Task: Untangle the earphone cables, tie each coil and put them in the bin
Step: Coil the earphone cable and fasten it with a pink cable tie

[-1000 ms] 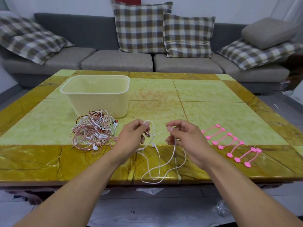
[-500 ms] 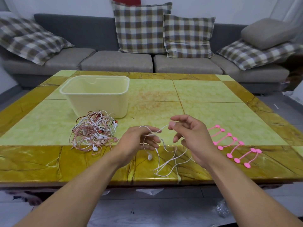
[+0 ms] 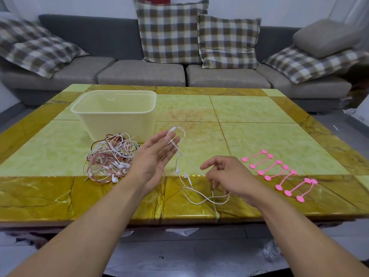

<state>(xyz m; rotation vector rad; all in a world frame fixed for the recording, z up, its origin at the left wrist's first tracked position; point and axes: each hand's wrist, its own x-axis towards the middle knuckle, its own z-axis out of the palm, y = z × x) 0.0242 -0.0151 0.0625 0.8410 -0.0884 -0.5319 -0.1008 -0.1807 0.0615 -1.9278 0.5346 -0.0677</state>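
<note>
So the person has one white earphone cable point(image 3: 180, 156) pulled free of the mess and looks to be about to wind it into a coil. The left hand point(image 3: 153, 158) is held up flat with the palm turned toward the right and the fingers straight and a bit spread, and the cable is draped over the fingertips with its plug end poking out past them on the far side, probably because a flat hand works as a spool to wrap around. The right hand point(image 3: 227, 176) sits lower, just above the near edge of the surface point(image 3: 259, 136), fingers curled and pinching the cable further down its length, which keeps a bit of tension on the strand running up to the left hand. The slack, earbuds included, loops down onto the yellow-brown border between the two hands. The rest of the tangled earphones point(image 3: 109, 158), white and pinkish, sit in a heap to the left, right in front of the cream bin point(image 3: 115, 112), so finished coils only have a short trip. The bin looks to have nothing in it yet, though its bottom isn't fully visible. The pink ties point(image 3: 279, 172) are laid out in a row on the right, apart from each other and near the right hand, handy for grabbing one once the coil is done.
</note>
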